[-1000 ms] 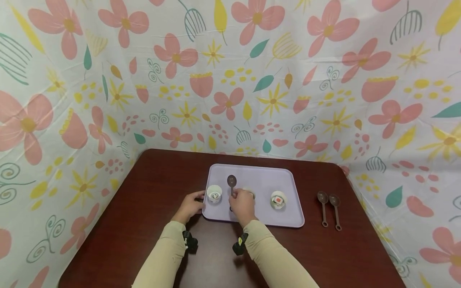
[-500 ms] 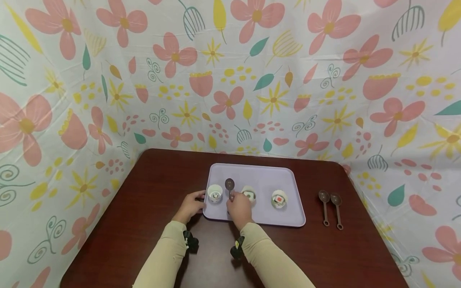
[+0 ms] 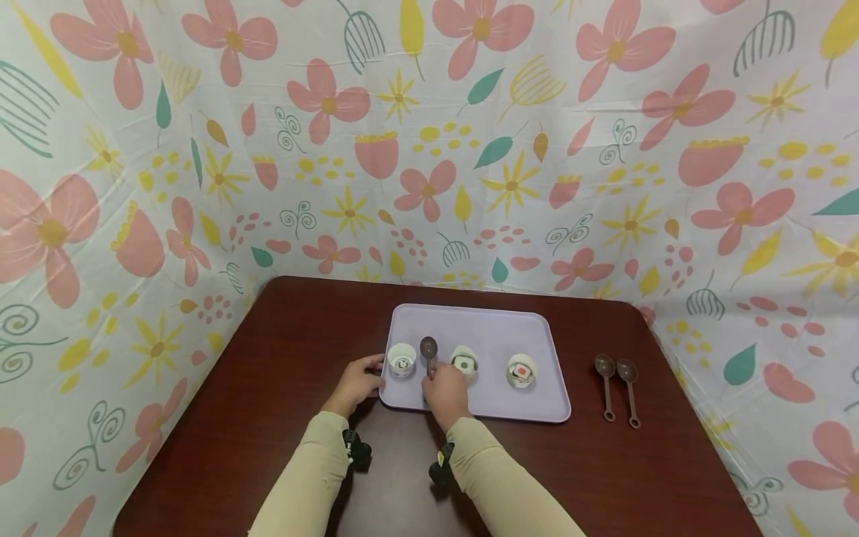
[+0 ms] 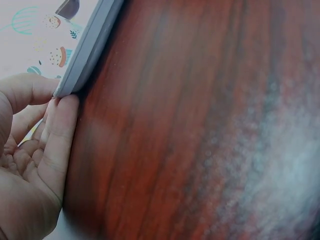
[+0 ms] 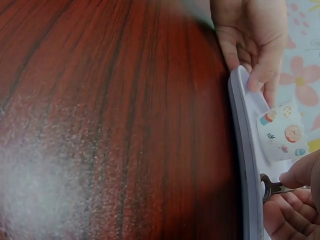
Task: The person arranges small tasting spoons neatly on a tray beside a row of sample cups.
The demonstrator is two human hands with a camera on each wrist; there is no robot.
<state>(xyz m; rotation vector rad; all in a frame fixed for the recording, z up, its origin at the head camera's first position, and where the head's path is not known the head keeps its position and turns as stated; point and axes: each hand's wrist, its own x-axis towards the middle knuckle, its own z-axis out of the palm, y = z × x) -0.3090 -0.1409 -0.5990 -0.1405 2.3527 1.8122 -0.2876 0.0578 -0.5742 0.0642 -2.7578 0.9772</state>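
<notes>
A brown spoon [image 3: 428, 347] stands between the left and middle cups over the pale lilac tray [image 3: 496, 328]. My right hand [image 3: 448, 391] pinches its handle between thumb and fingers; the ring end of the handle [image 5: 270, 187] shows in the right wrist view, close to the tray's near rim. At the tray's left front corner, my left hand [image 3: 356, 384] grips the rim, thumb inside and a finger against the outer side, as the left wrist view shows. Just right of that hand is a white printed paper cup [image 3: 401, 361] with a small piece inside.
A middle cup [image 3: 464, 361] and a right cup [image 3: 521, 371] on the tray each hold a sushi-like piece. Two more brown spoons [image 3: 605, 367] lie side by side on the dark red table [image 3: 315, 321], right of the tray. Flowered cloth [image 3: 429, 186] hangs behind.
My right hand has shifted slightly left with the spoon, and the middle cup's contents now show. The spoon's bowl sits a little nearer to me. My left hand keeps its grip on the tray.
</notes>
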